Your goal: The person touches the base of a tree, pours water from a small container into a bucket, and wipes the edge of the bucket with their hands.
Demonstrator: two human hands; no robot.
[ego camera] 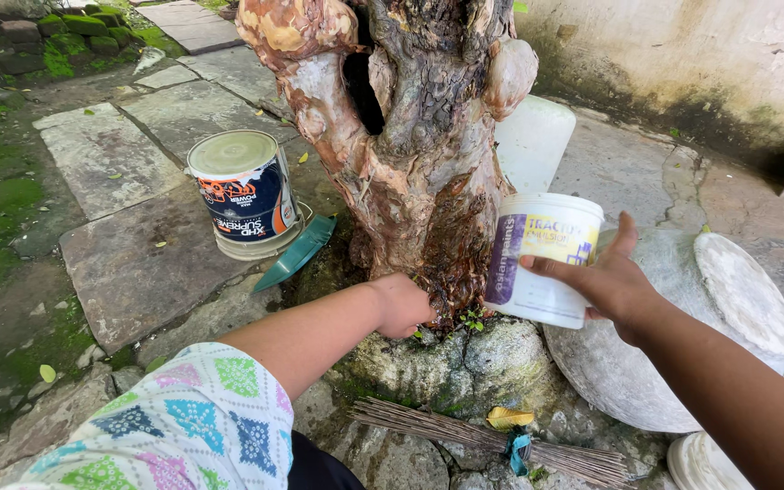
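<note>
Paint bucket held by right hand.

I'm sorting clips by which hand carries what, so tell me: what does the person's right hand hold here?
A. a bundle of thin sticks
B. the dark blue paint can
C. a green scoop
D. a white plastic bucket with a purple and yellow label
D: the right hand grips the white bucket by its side beside the tree trunk, while the left hand is at the trunk's base.

white plastic tub, purple-and-yellow label, tilted, held beside the wet dark base of the tree trunk.
</note>
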